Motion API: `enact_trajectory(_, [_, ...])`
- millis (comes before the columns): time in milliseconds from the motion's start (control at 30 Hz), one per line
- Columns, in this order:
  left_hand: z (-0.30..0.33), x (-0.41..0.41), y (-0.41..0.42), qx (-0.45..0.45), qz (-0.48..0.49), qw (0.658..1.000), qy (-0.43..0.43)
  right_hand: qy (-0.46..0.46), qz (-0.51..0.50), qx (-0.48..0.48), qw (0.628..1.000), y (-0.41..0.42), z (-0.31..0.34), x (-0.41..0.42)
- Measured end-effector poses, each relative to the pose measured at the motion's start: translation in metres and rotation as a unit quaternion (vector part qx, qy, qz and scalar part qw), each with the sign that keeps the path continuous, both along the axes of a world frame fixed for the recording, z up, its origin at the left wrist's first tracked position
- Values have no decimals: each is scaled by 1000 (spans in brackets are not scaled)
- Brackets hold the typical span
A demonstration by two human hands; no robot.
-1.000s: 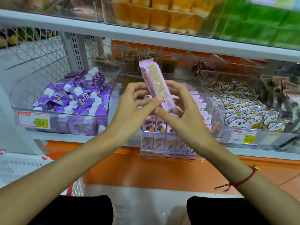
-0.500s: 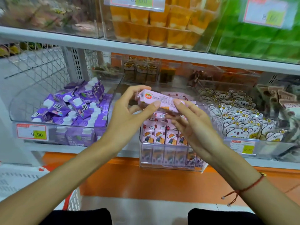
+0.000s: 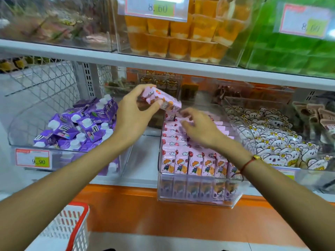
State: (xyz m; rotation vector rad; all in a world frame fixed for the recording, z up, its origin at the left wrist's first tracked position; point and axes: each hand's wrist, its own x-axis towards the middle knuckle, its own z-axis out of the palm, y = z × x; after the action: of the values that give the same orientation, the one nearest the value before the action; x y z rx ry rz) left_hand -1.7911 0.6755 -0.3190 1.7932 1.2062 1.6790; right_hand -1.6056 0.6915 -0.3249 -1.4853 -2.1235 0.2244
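Worry: left hand (image 3: 132, 122) grip just fingertip-pinches the pink snack pack (image 3: 164, 99), right hand (image 3: 197, 127) grip apart, so it could slip.

Both forearms stretch forward — left hand (image 3: 135, 113) raised, thumb and fingers pinching a pink packet (image 3: 163, 101); right hand (image 3: 199, 128) lower, palm down, fingers loosely curled.
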Motion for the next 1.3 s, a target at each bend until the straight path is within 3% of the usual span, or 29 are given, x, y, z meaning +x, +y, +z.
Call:
enact_trajectory(67, [-6,2,13,-5,7,999,43,-132,25,-22,991,11,-8,-7])
enact_trajectory(133, [-9,3,24,-4,23,995,100,-200,37,-55,977,18,-13,-9])
enact_trajectory(300, [1,5,40,3,36,970,240,-168,50,-61,983,19,-20,-2])
enact_trajectory(467, [18,17,55,7,55,910,410,-135,61,-52,988,15,-23,1])
enact_trajectory(600, [20,31,68,-81,79,859,500,-119,62,-43,990,15,-24,1])
enact_trajectory(667, [16,37,72,-137,75,853,498,-122,62,-35,990,15,-24,1])
enact_trajectory(733, [13,39,69,-159,72,875,452,-123,63,-36,990,15,-24,1])
enact_trajectory(833, [6,32,44,-119,88,919,365,-129,66,-29,989,17,-20,1])
enact_trajectory(967, [-11,20,-8,-106,56,964,238,-171,62,68,981,28,-16,-2])
enact_trajectory(1133, [-28,16,-58,-179,39,957,224,-193,26,-119,974,51,-17,-16])
enact_trajectory(1200, [-33,13,-70,-181,46,959,214,-206,26,-120,971,54,-12,-18])
enact_trajectory(1300, [-33,9,-76,-175,51,962,204,-214,18,-18,977,52,-3,-17])
